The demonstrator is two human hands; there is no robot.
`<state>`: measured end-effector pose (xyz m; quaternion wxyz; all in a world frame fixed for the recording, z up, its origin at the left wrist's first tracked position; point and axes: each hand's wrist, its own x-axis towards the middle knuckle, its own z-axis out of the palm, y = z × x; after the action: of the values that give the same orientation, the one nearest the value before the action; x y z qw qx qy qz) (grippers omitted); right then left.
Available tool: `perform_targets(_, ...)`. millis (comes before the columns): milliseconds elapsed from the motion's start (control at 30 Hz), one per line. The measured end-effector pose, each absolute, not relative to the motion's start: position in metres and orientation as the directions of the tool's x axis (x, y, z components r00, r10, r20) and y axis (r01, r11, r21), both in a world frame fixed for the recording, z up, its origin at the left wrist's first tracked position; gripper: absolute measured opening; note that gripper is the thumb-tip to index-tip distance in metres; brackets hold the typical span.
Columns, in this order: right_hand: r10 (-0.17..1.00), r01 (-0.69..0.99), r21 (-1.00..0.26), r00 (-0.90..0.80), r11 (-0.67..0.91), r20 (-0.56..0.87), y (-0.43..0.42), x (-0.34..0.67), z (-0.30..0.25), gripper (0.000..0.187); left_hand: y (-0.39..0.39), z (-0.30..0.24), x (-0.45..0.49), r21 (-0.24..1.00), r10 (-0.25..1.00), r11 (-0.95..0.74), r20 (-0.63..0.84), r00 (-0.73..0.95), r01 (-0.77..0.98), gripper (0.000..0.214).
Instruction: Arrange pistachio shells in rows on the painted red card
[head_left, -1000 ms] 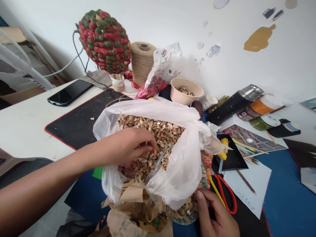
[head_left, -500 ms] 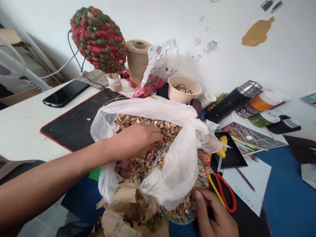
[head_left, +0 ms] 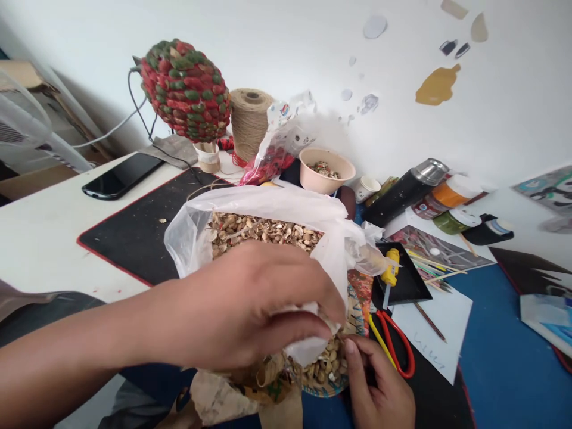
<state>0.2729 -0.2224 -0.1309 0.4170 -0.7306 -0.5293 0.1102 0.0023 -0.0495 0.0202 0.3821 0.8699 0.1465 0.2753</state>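
Both curled hands, grip unclear, sit near scissors, plastic bag overhanging stitched tray.

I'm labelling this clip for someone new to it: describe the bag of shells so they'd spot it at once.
On the left, find the red-edged black mat on the white table. At its right end, partly behind the left hand, lies a wide-open bag holding brown shells. Unlike the printed packet behind it and the brown paper in front, it is plain, milky plastic.
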Motion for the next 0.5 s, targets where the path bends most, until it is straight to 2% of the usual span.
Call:
perform_targets(67,0.872,0.676,-0.731,0.409,-0.09,0.271,-0.222,0.273,-0.131,0.06,-0.056,0.023,0.01,0.718,0.382,-0.695,0.354,0.854,0.013,0.02)
perform_targets(133,0.874,0.674,-0.732,0.41,-0.098,0.26,-0.222,0.273,-0.131,0.061,-0.056,0.019,0.01,0.682,0.372,-0.731,0.375,0.849,0.019,0.025)
perform_targets(300,0.868,0.687,-0.721,0.411,-0.094,0.278,-0.221,0.273,-0.129,0.063,-0.031,0.0,-0.025,0.69,0.607,-0.699,0.433,0.666,0.189,0.02)
perform_targets(400,0.862,0.7,-0.707,0.417,-0.103,0.288,-0.221,0.273,-0.13,0.064,-0.017,-0.014,-0.046,0.701,0.67,-0.637,0.298,0.68,0.321,0.019)
perform_targets(500,0.86,0.697,-0.708,0.426,-0.113,0.282,-0.222,0.274,-0.13,0.063,-0.014,-0.031,-0.053,0.716,0.543,-0.616,0.083,0.836,0.328,0.022)
